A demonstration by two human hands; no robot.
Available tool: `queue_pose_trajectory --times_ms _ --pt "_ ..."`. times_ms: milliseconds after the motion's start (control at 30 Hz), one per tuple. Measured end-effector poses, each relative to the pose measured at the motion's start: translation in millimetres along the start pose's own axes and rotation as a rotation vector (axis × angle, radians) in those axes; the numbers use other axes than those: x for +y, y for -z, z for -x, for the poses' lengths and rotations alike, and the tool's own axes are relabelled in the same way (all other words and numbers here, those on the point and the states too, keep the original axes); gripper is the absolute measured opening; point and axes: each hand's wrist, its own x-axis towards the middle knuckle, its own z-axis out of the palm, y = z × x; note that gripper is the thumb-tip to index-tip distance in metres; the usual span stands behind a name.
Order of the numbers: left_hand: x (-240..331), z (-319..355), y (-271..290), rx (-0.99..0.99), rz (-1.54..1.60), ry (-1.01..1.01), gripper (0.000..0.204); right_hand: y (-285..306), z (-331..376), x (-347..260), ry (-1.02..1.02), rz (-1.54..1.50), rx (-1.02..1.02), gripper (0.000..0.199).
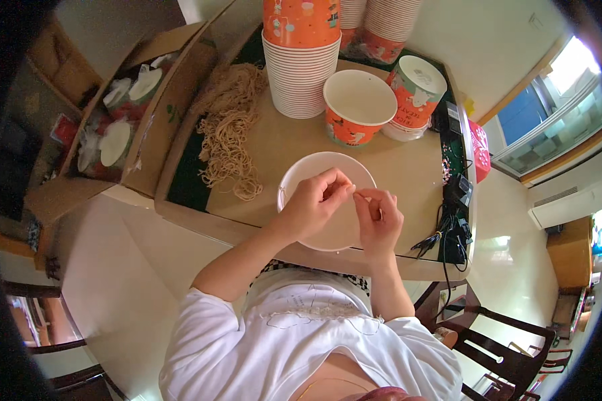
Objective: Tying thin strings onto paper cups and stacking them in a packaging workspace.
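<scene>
Left hand [312, 200] and right hand [378, 217] pinching something too small to tell, over a white lid [301, 175], open orange cup [358, 107] behind, heap of rubber bands [231, 127] nearby, tall cup stack [301, 60] further back

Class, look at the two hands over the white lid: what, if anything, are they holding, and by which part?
Both the left hand and right hand pinch something tiny above the white lid; what it is cannot be told.

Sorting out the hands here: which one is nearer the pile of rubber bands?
Left. The left hand sits over the white lid, just right of the pile of rubber bands; the right hand lies farther right.
</scene>
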Motion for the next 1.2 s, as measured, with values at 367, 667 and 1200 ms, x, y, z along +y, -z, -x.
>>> queue_pose_trajectory --times_ms 367,667,1200 --pt "23.8 22.5 4.3 0.028 -0.036 -0.104 0.008 11.3 -4.0 4.5 0.290 0.089 -0.030 0.019" --pt "19.3 39.0 20.3 0.201 0.333 -0.295 0.008 13.3 -8.3 41.0 0.113 -0.002 0.125 0.014" --pt "-52.8 4.4 51.6 0.429 0.368 0.220 0.011 15.0 -12.0 52.0 -0.252 -0.380 -0.045 0.005"
